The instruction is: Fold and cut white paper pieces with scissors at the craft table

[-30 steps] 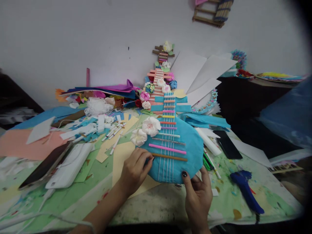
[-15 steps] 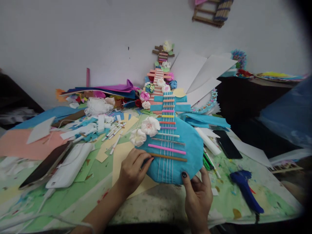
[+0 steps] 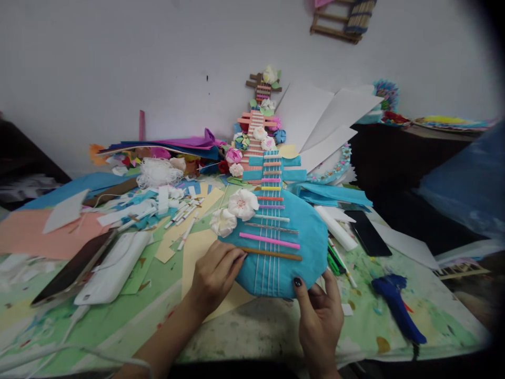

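Note:
A blue paper-covered guitar [image 3: 311,226] is held tilted up over the table. White strings [image 3: 275,276] run down its front, crossed by thin coloured sticks, among them a pink stick [image 3: 270,240]. Below that lies a brown stick [image 3: 276,255], its left end pinched between the thumb and fingers of my left hand [image 3: 215,273]. My right hand [image 3: 321,316] grips the guitar's lower right edge, thumb in front and the other fingers partly hidden behind. Two white paper flowers [image 3: 242,204] sit at the guitar's left side.
A blue glue gun [image 3: 398,308] lies at right, near a black phone [image 3: 370,233] and green markers [image 3: 336,258]. On the left are a white power bank [image 3: 113,268], another phone [image 3: 73,268], paper scraps and a heap of white string [image 3: 160,176]. Decorated paper guitars [image 3: 256,126] stand behind.
The guitar has shifted very slightly in view. My left hand's fingertips have closed in a little at the brown stick's left end; my right hand keeps its hold.

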Tool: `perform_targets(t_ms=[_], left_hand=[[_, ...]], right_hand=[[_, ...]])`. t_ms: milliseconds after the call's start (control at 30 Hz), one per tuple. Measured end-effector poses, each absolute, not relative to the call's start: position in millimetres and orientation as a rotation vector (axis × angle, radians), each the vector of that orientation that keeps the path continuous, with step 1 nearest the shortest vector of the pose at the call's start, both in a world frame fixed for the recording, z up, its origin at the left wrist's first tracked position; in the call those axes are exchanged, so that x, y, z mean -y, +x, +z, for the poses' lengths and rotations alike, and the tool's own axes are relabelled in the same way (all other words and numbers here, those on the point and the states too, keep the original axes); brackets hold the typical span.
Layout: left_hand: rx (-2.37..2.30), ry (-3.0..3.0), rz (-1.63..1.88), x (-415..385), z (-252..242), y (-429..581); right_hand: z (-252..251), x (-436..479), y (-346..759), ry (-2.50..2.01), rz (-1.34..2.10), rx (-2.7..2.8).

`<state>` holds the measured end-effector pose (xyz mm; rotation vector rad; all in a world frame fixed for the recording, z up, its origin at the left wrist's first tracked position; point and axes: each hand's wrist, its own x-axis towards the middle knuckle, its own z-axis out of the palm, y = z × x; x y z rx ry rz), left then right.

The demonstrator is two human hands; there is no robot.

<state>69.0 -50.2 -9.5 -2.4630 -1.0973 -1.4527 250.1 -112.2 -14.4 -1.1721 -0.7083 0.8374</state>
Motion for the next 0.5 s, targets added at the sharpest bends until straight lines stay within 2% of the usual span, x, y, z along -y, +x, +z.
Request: perform_targets(t_ms=[300,500], left_hand=[[1.12,-2.61,-1.677,63.6,-7.4,74.6],[1.31,-2.735,-1.811,76.5,-17.3,72.2]], right_hand=[[-15.4,104.8,248.8,-1.162,0.776,0.708],[-13.9,86.3,253.2,-1.097,0.666,0.699]])
